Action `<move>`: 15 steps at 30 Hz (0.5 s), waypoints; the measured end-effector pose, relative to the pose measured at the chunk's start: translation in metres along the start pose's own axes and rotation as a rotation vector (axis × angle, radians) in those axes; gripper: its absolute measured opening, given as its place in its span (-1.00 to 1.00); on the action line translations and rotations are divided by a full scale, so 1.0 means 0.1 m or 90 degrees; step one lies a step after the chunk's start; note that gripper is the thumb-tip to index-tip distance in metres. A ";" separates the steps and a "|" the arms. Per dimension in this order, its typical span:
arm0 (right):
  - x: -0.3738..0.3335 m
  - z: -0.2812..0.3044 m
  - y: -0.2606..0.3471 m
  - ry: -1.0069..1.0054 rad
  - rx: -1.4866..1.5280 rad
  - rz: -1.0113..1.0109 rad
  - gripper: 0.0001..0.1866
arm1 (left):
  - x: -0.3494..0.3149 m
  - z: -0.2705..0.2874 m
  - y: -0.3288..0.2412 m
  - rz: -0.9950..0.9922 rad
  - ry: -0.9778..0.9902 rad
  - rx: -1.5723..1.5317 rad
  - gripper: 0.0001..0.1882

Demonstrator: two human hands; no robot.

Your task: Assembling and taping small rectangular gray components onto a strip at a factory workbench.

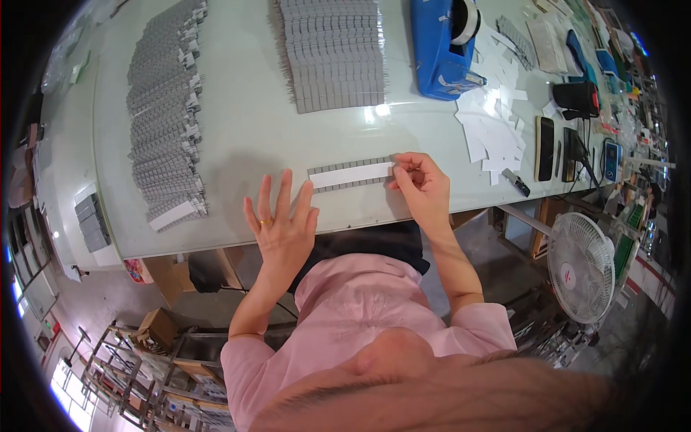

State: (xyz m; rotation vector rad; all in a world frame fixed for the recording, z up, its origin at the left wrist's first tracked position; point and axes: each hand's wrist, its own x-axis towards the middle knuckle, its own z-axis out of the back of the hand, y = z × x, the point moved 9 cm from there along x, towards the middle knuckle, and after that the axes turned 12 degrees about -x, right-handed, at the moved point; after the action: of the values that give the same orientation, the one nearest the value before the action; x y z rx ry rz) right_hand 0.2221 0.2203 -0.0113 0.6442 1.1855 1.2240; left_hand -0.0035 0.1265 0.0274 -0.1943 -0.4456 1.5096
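A narrow grey segmented strip (338, 189) lies on the table near the front edge, with a white strip (353, 175) along its middle. At its right end, the thumb and forefinger of my right hand (426, 186) close on the end of the white strip. My left hand (283, 216) hovers by the other end with its fingers spread and nothing in them; a ring is on one finger. Its forefinger tip comes close to the strip's left end; whether it touches I cannot tell.
A long row of stacked grey strips (162, 122) lies on the left, another stack (335, 57) at the back. A blue tape dispenser (435, 54), white paper pieces (489, 129), a phone (545, 147) and a small cutter (515, 183) sit on the right. A fan (581, 268) stands beside the table.
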 end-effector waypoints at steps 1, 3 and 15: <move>0.00 0.02 0.00 -0.005 -0.002 -0.001 -0.80 | 0.00 0.00 0.01 0.004 0.003 0.001 -0.53; 0.01 0.08 -0.04 -0.021 -0.002 0.004 -0.80 | -0.02 0.00 0.02 0.004 0.006 -0.010 -0.57; -0.47 -0.59 0.61 -0.063 -0.409 0.508 -0.69 | -0.15 -0.08 -0.11 -0.033 -0.068 -0.072 -0.57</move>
State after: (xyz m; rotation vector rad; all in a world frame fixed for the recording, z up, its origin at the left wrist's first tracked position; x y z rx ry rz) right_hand 0.1500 0.1815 0.0403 0.6849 0.3696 2.0872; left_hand 0.0103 0.1124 0.0221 -0.1888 -0.6180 1.4490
